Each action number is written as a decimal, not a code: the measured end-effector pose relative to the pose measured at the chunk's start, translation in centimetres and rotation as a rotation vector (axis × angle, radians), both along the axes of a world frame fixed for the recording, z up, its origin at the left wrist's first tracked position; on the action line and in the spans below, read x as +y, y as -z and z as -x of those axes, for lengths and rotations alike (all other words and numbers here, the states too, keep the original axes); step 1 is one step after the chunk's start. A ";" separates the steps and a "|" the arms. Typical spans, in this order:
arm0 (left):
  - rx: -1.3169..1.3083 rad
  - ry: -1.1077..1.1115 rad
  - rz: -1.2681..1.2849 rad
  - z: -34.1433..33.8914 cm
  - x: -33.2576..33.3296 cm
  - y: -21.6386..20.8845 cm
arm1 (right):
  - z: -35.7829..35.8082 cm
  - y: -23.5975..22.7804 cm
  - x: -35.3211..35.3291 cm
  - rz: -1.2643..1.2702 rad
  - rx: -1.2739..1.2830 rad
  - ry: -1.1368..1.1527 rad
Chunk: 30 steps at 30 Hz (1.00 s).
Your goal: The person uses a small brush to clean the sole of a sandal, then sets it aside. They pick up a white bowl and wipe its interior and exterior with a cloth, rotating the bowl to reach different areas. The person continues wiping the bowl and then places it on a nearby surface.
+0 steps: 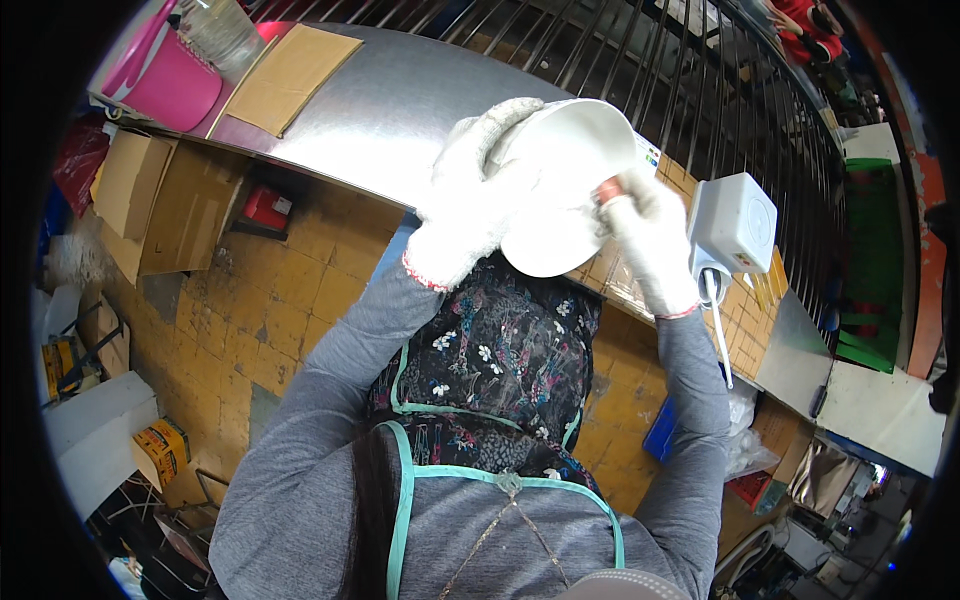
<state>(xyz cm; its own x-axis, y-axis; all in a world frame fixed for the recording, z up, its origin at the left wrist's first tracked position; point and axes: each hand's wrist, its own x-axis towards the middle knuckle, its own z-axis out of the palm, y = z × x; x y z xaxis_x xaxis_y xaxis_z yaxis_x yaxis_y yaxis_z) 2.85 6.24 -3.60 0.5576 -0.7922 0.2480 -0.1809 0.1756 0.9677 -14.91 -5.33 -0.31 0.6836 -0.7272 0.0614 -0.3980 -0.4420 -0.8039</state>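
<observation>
White bowl-shaped piece (585, 135), at twelve o'clock from the flowered apron (495, 365).
The gloved left hand (470, 190) grasps its nine-o'clock side; the right hand (645, 225) curls at three (too blurred for me to tell whether it grips).

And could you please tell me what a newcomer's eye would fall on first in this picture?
Probably the bright white rounded piece near the centre, held by the gloved left hand, with the gloved right hand at its right side. Next might come the vivid pink bucket at the upper left and the white boxy device just right of the hands.
</observation>
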 end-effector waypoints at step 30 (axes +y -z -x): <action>-0.168 -0.158 0.048 7.2 5.9 4.1 | -6.7 2.5 2.4 0.435 0.293 0.257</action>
<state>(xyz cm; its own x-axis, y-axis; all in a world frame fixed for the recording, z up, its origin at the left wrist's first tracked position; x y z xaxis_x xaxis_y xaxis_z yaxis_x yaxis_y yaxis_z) -4.40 12.13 -7.72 0.6216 -0.6832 0.3832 -0.3674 0.1778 0.9129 -8.20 -2.93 -2.82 0.5219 -0.8223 0.2267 -0.7144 -0.5666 -0.4107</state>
